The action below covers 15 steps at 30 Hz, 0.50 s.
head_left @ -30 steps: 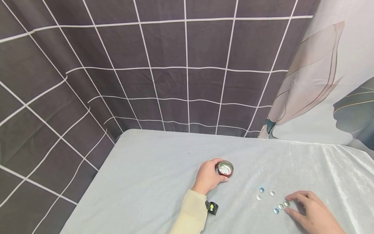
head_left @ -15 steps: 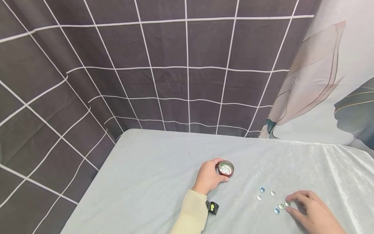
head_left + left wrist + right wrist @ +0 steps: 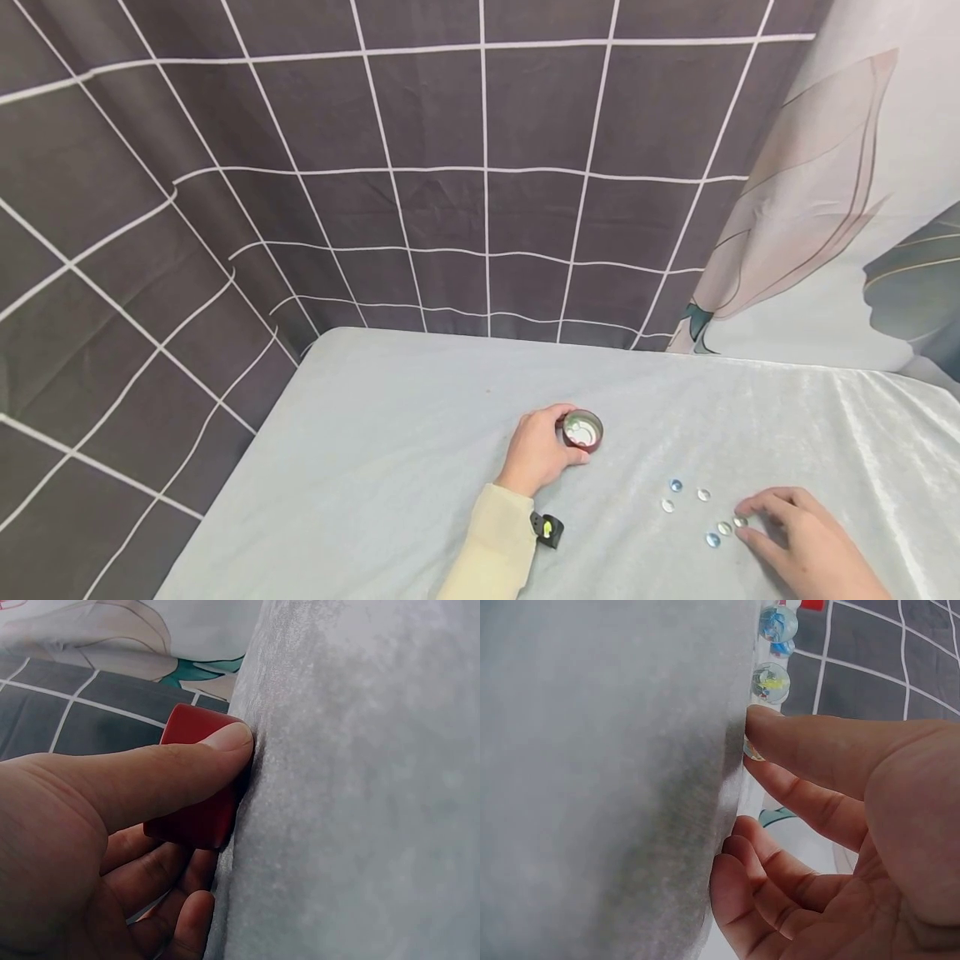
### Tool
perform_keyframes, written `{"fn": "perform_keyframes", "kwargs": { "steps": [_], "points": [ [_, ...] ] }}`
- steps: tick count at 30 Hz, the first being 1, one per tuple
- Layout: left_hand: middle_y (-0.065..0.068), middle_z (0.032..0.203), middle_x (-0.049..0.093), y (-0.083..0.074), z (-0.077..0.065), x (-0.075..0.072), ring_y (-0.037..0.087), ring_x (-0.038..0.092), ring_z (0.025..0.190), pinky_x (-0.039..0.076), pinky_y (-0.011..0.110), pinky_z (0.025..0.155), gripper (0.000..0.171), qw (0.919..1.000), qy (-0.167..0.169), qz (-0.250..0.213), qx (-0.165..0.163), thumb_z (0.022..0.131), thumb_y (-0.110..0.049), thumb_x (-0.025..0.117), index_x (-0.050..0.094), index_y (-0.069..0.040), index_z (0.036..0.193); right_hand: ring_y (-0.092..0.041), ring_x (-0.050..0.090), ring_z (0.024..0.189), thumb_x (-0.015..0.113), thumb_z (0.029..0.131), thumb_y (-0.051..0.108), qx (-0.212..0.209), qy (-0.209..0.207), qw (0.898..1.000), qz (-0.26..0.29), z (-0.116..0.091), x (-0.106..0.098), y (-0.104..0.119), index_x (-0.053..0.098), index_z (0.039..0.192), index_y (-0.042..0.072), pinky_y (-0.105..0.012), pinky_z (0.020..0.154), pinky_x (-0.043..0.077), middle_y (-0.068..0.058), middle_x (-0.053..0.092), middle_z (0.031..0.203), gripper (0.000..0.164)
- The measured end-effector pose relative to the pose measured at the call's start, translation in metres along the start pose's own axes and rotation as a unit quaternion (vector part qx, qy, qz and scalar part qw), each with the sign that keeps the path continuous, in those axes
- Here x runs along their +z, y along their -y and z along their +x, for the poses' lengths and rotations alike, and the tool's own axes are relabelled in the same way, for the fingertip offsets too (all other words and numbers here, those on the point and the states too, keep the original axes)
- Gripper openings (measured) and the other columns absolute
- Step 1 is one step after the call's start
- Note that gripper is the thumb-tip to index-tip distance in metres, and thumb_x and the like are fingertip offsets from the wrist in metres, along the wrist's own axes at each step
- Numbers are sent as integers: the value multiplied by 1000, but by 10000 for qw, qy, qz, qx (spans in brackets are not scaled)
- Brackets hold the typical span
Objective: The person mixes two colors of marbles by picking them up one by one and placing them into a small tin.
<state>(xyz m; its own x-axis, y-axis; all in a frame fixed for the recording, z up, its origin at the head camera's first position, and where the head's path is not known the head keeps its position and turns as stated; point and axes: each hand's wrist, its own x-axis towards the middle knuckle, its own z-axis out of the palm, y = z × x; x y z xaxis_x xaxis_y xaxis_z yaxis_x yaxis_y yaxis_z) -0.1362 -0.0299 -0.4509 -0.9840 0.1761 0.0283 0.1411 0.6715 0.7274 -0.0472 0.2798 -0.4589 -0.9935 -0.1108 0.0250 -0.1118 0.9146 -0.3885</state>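
Observation:
In the head view, my left hand (image 3: 534, 450) grips a small round open container on the table from its left side. Red outer wall (image 3: 199, 817) shows in the left wrist view, with the thumb laid across it and the other fingers behind. Further right, the thumb and index finger of my right hand (image 3: 813, 546) pinch a clear glass marble (image 3: 741, 522) at table level. The thumb hides most of that marble in the right wrist view. Just left of it lie a clear greenish marble (image 3: 724, 528) and a blue marble (image 3: 712, 540).
Between the hands lie another blue marble (image 3: 677, 485) and two clear ones, a nearer marble (image 3: 668, 505) and a farther marble (image 3: 703, 495). A pale grey velvety cloth (image 3: 360, 467) covers the table. Dark gridded curtain (image 3: 435, 208) hangs behind and to the left.
My right thumb has drawn slightly closer to the marble at the fingertips. The left hand stays on the container. The head view has shifted very slightly.

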Motion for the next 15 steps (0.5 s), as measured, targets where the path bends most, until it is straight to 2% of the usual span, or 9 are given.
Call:
{"fn": "perform_keyframes", "kwargs": {
  "steps": [2, 4, 10, 12, 15],
  "points": [
    [-4, 113, 72, 0, 0, 0, 19, 63, 111, 49, 32, 98, 57, 10000, 7, -6, -19, 69, -18, 94, 71, -17, 122, -37, 60, 91, 86, 77, 16, 20, 24, 10000, 16, 0, 0, 0, 70, 88, 15, -57, 79, 52, -14, 62, 101, 19],
    [-5, 113, 72, 0, 0, 0, 19, 63, 111, 49, 32, 98, 57, 10000, 11, 5, -30, 69, -18, 94, 71, -18, 121, -33, 61, 89, 87, 75, 16, -15, -117, 9999, -1, -1, 1, 0, 70, 87, 16, -52, 77, 53, -12, 62, 100, 20],
    [-5, 113, 72, 0, 1, 1, 17, 63, 111, 49, 31, 98, 57, 10000, 23, 2, -25, 69, -17, 94, 71, -18, 121, -4, 53, 79, 90, 68, 13, -303, -829, 9961, 39, -3, 4, -4, 69, 83, 24, -30, 65, 49, -4, 62, 95, 29],
    [-4, 113, 72, 0, 1, 1, 17, 63, 111, 49, 31, 98, 57, 10000, 20, -16, -20, 69, -17, 94, 71, -17, 122, 1, 50, 77, 90, 67, 12, -328, -918, 9952, 57, -4, 4, -5, 69, 83, 25, -28, 64, 47, -3, 62, 94, 30],
    [-4, 114, 72, 0, 1, 0, 17, 63, 111, 49, 31, 98, 58, 10000, 13, -23, -15, 69, -17, 93, 70, -16, 122, -1, 50, 78, 90, 67, 13, -274, -889, 9957, 34, -4, 4, -5, 68, 83, 25, -28, 64, 47, -3, 62, 95, 29]
  ]
}}
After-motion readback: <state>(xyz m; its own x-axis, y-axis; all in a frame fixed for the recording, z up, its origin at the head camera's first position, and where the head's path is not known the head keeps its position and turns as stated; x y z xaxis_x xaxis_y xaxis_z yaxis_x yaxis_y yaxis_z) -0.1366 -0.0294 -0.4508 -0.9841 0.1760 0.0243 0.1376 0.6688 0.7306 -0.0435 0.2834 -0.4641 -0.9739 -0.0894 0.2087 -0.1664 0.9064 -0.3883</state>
